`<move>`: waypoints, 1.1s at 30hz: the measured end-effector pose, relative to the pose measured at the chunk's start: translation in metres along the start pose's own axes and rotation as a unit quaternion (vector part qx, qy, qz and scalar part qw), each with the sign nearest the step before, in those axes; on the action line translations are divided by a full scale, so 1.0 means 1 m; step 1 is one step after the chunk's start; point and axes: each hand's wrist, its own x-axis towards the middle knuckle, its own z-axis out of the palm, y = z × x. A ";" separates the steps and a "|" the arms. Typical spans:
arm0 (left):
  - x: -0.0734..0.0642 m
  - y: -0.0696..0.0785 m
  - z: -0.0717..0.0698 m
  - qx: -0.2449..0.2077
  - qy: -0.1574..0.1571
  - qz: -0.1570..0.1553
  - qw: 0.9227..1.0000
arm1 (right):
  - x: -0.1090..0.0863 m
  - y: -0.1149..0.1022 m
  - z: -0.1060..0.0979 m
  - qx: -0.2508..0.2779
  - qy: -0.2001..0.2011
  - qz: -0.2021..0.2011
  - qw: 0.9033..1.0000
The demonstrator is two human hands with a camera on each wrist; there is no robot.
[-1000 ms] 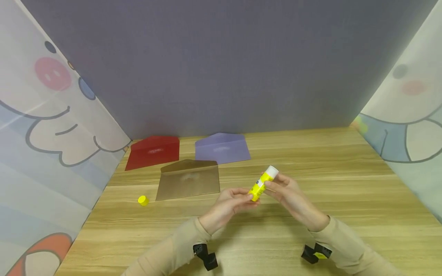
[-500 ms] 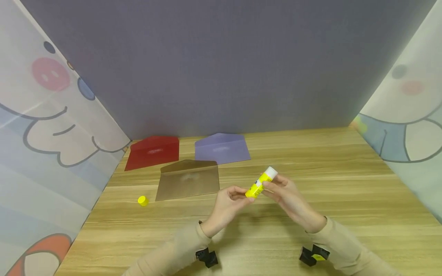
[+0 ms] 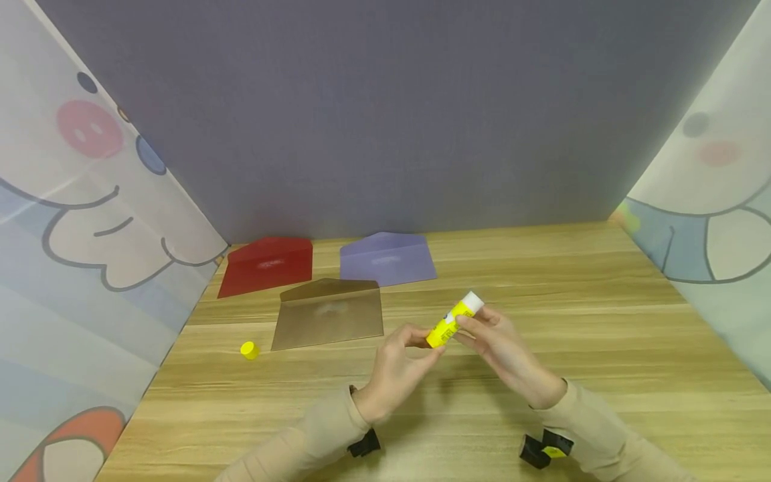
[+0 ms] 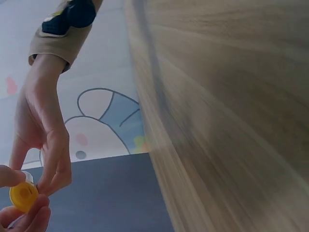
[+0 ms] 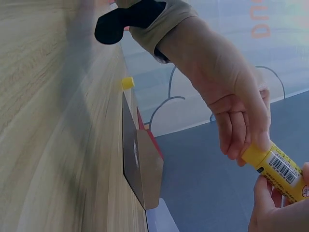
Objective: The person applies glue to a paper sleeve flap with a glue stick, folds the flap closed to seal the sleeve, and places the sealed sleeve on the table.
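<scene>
A yellow glue stick [image 3: 447,327] with a white upper end is held tilted above the table, between both hands. My left hand [image 3: 394,368] pinches its yellow lower end with thumb and fingers, which the right wrist view also shows at the base of the glue stick [image 5: 282,171]. My right hand [image 3: 508,355] grips the barrel nearer the white end. In the left wrist view the round yellow base [image 4: 24,195] faces the camera. The yellow cap [image 3: 249,350] lies apart on the table at the left.
Three envelopes with raised flaps lie on the wooden table [image 3: 602,321]: a red envelope [image 3: 268,268], a purple envelope [image 3: 388,261] and a brown envelope [image 3: 331,318]. Each bears a whitish smear. A grey panel [image 3: 397,120] stands behind, with printed cloth at both sides.
The left hand has turned at the wrist around the glue stick's lower end, its fingers shifting their hold. The glue stick has moved slightly left. Cap and envelopes stay put.
</scene>
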 end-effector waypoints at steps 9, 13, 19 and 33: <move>0.004 -0.002 -0.002 0.072 -0.036 0.028 0.996 | 0.001 0.002 -0.002 -0.017 0.018 0.015 1.000; 0.005 -0.001 -0.004 -0.013 -0.068 -0.097 0.993 | 0.001 0.003 -0.004 -0.027 0.026 0.018 0.999; 0.009 -0.001 -0.008 -0.158 -0.099 -0.242 0.952 | -0.001 0.002 -0.004 -0.025 0.015 0.015 0.999; 0.011 -0.008 -0.013 -0.418 -0.152 -0.355 0.822 | -0.002 -0.001 -0.006 -0.016 -0.022 0.008 1.000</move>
